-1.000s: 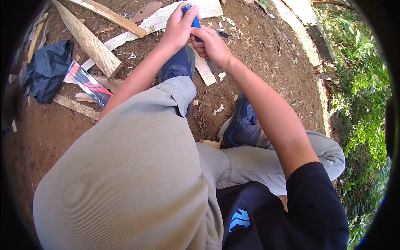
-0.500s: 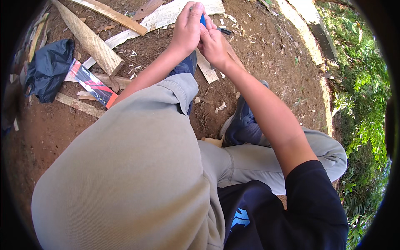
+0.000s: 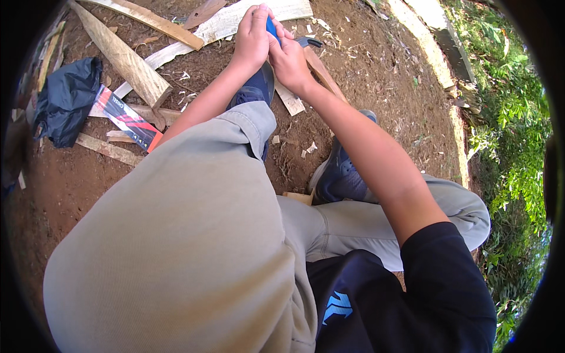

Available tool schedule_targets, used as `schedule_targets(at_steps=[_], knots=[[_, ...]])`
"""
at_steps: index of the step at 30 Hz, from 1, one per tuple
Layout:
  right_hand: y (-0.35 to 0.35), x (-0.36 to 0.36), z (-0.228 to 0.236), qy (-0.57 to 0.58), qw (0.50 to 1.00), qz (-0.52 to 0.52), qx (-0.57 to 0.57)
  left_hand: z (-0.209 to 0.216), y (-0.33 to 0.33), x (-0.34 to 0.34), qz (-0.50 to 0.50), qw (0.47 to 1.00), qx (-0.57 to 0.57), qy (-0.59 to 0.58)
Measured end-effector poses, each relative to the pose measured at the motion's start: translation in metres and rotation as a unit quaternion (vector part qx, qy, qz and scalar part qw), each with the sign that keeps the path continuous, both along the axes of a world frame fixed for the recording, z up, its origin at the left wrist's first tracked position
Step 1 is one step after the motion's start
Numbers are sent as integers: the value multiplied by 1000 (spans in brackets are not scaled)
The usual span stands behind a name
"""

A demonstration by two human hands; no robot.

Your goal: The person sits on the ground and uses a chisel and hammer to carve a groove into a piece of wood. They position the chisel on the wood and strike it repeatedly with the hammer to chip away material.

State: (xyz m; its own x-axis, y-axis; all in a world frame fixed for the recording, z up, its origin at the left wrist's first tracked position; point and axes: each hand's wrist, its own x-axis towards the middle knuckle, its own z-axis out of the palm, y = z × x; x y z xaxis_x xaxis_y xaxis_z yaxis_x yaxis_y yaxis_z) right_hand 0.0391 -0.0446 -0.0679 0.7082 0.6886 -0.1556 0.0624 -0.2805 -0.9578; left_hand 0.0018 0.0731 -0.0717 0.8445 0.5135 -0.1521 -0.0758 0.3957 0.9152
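Observation:
Both my hands are together at the top of the view, above the toe of my left shoe [image 3: 254, 91]. My left hand [image 3: 252, 40] is closed round a blue-handled tool [image 3: 271, 28], its thumb pointing up along the handle. My right hand [image 3: 288, 59] presses against the same handle from the right, its fingers closed beside the left hand. Only a strip of blue shows between them; the tool's working end is hidden. Just right of the hands, a dark curved metal piece [image 3: 310, 42], shaped like a hammer claw, lies by a brown wood strip [image 3: 323, 73].
A thick wooden post [image 3: 126, 56], a long pale board [image 3: 223, 26] and other strips lie at upper left. Beside them are a black plastic bag [image 3: 67, 100] and a red-and-white tool package [image 3: 128, 117]. Wood chips [image 3: 310, 149] litter the soil. Green plants [image 3: 518, 147] border the right.
Both hands, still together on the blue handle, have shifted slightly left in the view. More of the dark curved piece shows beside them.

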Motion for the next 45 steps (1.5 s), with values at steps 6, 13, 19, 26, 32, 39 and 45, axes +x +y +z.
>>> schedule_targets(at_steps=[6, 13, 19, 26, 32, 39, 45], knots=[[-28, -25, -2, 33, 997, -28, -68, -3, -19, -17, -57, 998, 25, 14], [-7, -7, -1, 154, 987, -27, 23, 20, -5, 1, -36, 999, 4, -6], [7, 0, 1, 147, 986, 4, 85, 2, 9, 2, 31, 975, 206, 81], [-11, 0, -8, 117, 992, 17, 42, 10, -8, -10, 52, 968, 230, 87], [-10, -1, 5, 38, 998, 32, 44, 31, -15, -5, 6, 997, 65, -45], [-3, -5, 4, 19, 998, 34, 55, 20, -13, -7, 48, 998, 33, -33], [0, -2, -4, 5, 999, 40, 34, 8, -6, -4, 50, 998, 41, -22]])
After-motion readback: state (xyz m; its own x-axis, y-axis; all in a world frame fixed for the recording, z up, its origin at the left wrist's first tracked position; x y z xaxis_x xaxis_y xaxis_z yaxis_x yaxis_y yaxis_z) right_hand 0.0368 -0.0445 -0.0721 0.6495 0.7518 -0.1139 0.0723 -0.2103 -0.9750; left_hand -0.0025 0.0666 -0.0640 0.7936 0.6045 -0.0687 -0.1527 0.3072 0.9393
